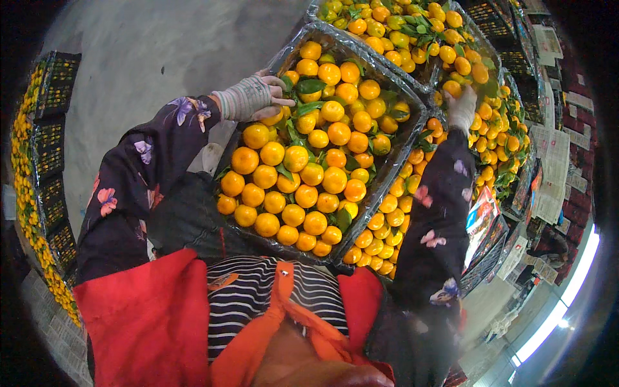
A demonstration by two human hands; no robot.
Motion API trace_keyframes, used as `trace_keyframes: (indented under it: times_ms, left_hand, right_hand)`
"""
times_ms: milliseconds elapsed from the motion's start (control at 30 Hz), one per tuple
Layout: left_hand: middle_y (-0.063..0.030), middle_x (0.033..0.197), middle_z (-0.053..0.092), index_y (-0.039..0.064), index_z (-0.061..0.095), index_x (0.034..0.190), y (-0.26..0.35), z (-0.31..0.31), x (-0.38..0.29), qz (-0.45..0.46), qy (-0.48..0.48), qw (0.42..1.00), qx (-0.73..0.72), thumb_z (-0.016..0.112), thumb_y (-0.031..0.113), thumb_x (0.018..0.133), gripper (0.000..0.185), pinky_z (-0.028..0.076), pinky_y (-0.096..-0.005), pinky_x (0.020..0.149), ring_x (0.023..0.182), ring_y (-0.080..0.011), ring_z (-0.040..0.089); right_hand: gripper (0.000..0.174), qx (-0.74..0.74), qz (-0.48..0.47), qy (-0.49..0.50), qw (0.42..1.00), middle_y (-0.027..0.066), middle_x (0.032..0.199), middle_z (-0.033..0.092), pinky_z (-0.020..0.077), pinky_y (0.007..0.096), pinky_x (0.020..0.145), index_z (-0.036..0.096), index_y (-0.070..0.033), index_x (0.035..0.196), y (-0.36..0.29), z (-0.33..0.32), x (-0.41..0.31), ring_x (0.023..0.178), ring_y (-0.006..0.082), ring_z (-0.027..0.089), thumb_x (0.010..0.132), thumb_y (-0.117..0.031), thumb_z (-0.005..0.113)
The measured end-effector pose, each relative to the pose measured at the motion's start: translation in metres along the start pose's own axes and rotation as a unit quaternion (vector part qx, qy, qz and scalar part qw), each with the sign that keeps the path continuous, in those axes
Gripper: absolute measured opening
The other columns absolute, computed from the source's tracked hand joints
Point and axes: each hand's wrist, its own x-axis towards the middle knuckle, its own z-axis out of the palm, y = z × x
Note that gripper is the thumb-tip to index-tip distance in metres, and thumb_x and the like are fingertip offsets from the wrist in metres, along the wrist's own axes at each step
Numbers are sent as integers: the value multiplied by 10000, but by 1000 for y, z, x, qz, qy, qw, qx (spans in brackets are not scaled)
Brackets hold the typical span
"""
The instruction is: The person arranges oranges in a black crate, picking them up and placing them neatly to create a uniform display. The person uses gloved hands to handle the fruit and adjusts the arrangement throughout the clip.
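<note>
In front of me stands a plastic-lined crate (387, 191) filled with orange mandarins (333, 133), some with green leaves. My left hand (254, 97), in a striped knit glove, rests over its left rim. Its fingers are spread above the mandarins and leaves at that edge; the palm side is hidden. Stretched out to the right, my gloved right hand (462, 107) is among mandarins of a neighbouring crate. One mandarin (452, 88) is at its fingertips, but blur hides whether the fingers grip it.
A further lined crate of yellow-orange mandarins (387, 29) adjoins at the back. More mandarins (382, 237) fill a crate under my right arm. Stacked black crates (51, 145) line the left side, beyond the concrete floor (145, 48). Newspaper sheets (551, 169) lie at the right.
</note>
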Motion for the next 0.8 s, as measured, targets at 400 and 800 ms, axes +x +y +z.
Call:
trace_keyframes:
  times_ms: [400, 800]
  left_hand:
    - [-15, 1187, 584, 256, 557, 1319, -11, 5, 6, -13, -74, 996, -49, 575, 245, 845, 475, 327, -521, 1035, 1247, -259, 451]
    - [-92, 1060, 605, 148, 475, 1300, 50, -10, 25, 14, 61, 997, 43, 669, 290, 769, 583, 374, -461, 1011, 1079, -282, 565]
  right_hand:
    - [688, 433, -117, -226, 865, 154, 1214, 565, 435, 393, 975, 540, -66, 1248, -239, 28, -247, 1145, 336, 524, 621, -48, 824]
    - [717, 492, 114, -336, 795, 88, 1132, 545, 500, 296, 837, 397, -82, 1239, -247, 39, -261, 1052, 165, 503, 659, -35, 816]
